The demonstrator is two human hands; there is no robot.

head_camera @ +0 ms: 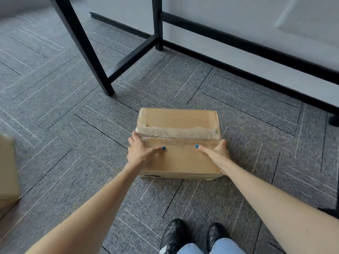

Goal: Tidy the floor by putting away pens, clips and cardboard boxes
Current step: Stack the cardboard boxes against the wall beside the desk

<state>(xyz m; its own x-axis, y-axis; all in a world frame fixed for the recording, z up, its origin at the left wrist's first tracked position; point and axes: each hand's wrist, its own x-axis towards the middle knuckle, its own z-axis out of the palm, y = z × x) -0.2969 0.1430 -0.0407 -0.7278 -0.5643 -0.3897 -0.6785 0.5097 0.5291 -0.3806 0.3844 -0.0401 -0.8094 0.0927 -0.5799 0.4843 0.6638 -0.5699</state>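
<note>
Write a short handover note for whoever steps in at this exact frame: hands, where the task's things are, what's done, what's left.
Left hand: on the left side of the taped cardboard box, thumb on top.
Right hand: on the box's right side, thumb on top.
The box sits closed on the carpet, in front of the black table frame; whether it has left the floor cannot be told.
A second cardboard box is partly in view at the left edge.
No pens or clips are in view.
Done: box gripped from both sides.
Left: lift it and put it away, then handle the second box.
</note>
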